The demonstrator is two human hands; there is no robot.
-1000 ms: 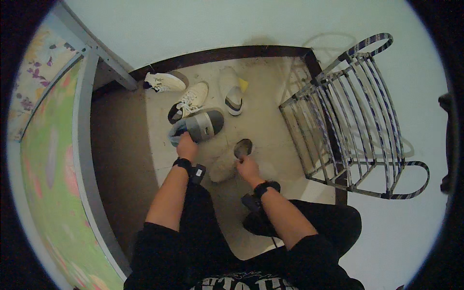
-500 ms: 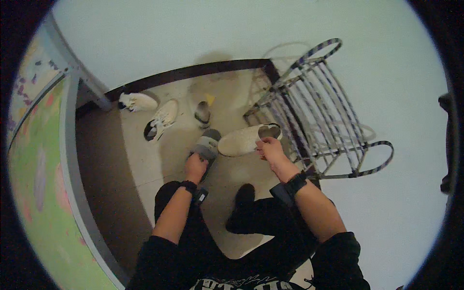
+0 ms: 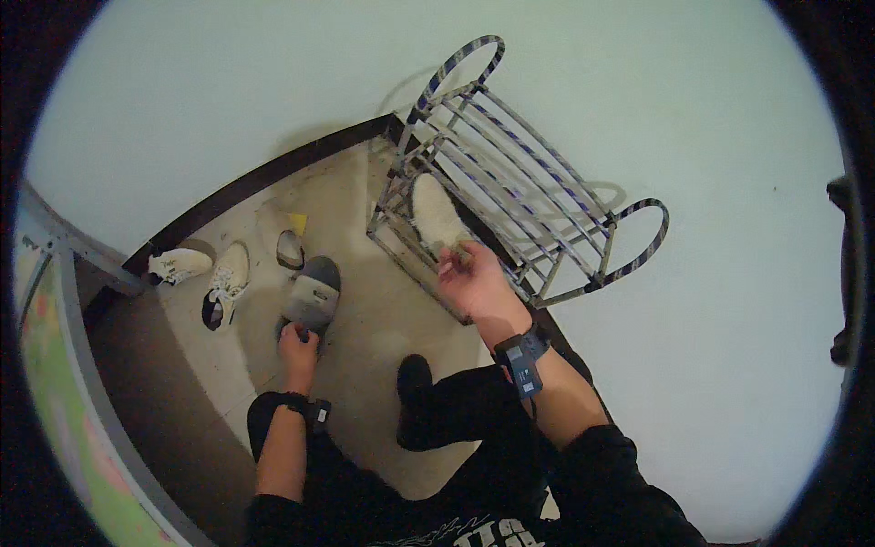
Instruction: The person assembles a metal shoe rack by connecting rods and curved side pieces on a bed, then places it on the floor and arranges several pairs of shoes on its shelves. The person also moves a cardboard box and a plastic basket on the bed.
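- Right hand (image 3: 468,273) gripping the cream shoe (image 3: 436,210) by its heel, presumably keeping the toe free at the rack (image 3: 547,146);
- left hand (image 3: 299,345), well apart, pinching the grey slipper (image 3: 314,294) near its opening, seemingly a handy hold;
- white sneakers (image 3: 230,273) farther left, floor-level.

Home interior, grey bed-like frame (image 3: 80,346) with green patterned covering (image 3: 53,392) at left, shoes (image 3: 232,266) on tiled floor (image 3: 374,314), slatted rack (image 3: 545,151) right

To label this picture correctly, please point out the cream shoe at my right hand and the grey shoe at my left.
Cream shoe (image 3: 436,210), head view: the middle of its upper.
Grey shoe (image 3: 311,304), head view: the pale band across it.
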